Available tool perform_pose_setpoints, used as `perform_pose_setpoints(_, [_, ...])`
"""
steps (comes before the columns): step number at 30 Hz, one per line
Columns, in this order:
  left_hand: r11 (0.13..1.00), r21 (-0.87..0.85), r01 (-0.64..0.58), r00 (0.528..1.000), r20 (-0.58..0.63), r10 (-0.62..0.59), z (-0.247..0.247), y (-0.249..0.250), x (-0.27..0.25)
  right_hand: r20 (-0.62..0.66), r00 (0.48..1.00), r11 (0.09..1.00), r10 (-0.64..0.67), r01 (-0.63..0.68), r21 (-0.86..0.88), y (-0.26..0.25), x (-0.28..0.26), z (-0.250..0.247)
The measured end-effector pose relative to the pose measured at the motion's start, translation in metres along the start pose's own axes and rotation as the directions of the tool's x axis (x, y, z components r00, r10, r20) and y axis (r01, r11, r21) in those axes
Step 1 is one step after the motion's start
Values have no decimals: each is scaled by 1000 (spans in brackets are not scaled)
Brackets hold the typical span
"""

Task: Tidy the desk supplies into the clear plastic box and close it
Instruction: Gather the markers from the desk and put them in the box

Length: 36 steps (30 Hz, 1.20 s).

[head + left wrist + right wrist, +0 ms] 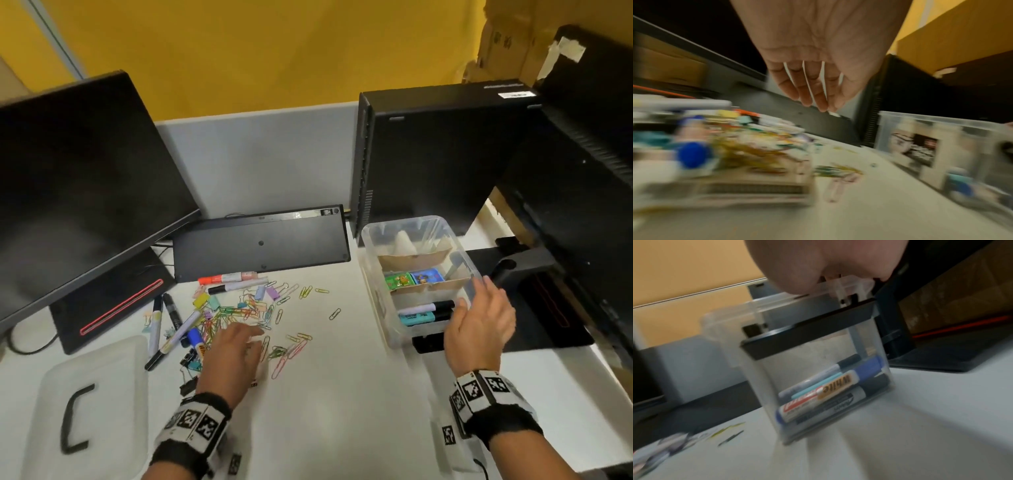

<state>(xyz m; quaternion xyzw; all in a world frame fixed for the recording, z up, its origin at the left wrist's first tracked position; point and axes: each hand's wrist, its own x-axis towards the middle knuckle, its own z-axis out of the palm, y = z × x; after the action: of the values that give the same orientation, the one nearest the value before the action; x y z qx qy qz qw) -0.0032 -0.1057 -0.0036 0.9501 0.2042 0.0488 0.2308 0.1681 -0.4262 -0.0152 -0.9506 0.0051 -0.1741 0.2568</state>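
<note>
The clear plastic box (371, 274) stands open at the right of the desk, with cardboard dividers, two small colourful packets (412, 278) and several markers (424, 313) inside. My right hand (476, 301) hovers over the box's near right corner with fingers spread and holds nothing. In the right wrist view only its palm (818, 264) shows above the box (764, 386) and the markers (830, 391). My left hand (253, 334) is open, fingers straight (813, 91), over a pile of coloured paper clips (239, 313). Loose markers (171, 339) and binder clips (202, 299) lie beside it.
The box's lid (92, 394), with a black handle, lies at the front left. A monitor (78, 178) stands at the left, an upturned keyboard (260, 243) leans behind the pile. A computer tower (428, 154) is behind the box, a black monitor base (534, 308) to its right.
</note>
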Motion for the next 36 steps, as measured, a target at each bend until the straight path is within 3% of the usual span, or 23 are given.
perform_pose_setpoints(3, [978,76,197,980,2,-197,-16,-53,-12,52,978,980,-201,201,6,-25,-14,0])
perform_pose_setpoints(6, [954,146,260,961,61,-271,-26,-86,-20,89,873,875,-480,470,114,-62,-35,4])
perform_pose_setpoints(9, [951,163,262,958,77,-277,-32,-107,-28,175,689,710,-704,670,218,-102,-67,20])
perform_pose_setpoints(11, [963,165,214,971,75,-228,-35,-116,-33,262,527,586,-808,760,281,-126,-92,37])
perform_pose_setpoints(14, [984,177,32,996,72,-46,-36,-120,-32,384,286,423,-878,840,340,-157,-129,67])
perform_pose_setpoints(16, [968,204,-148,982,147,119,-33,-119,-26,446,194,368,-874,864,345,-173,-148,85])
perform_pose_setpoints(20, [879,284,-382,908,293,300,-24,-113,-10,567,181,375,-803,893,247,-191,-169,104])
perform_pose_setpoints(25, [836,248,-489,859,301,413,-30,-109,6,632,254,474,-732,856,205,-194,-171,108])
perform_pose_setpoints(28, [932,25,-363,925,132,357,-57,-102,9,722,282,623,-632,739,257,-197,-164,103])
perform_pose_setpoints(31, [942,-296,-159,987,-53,150,-96,-97,13,787,321,793,-527,519,319,-199,-153,92])
perform_pose_setpoints(33, [902,-418,-110,986,-162,45,-117,-103,17,797,353,848,-490,404,342,-198,-149,86])
perform_pose_setpoints(36, [915,-388,-106,969,-247,8,-133,-121,28,788,392,875,-475,300,379,-193,-147,84])
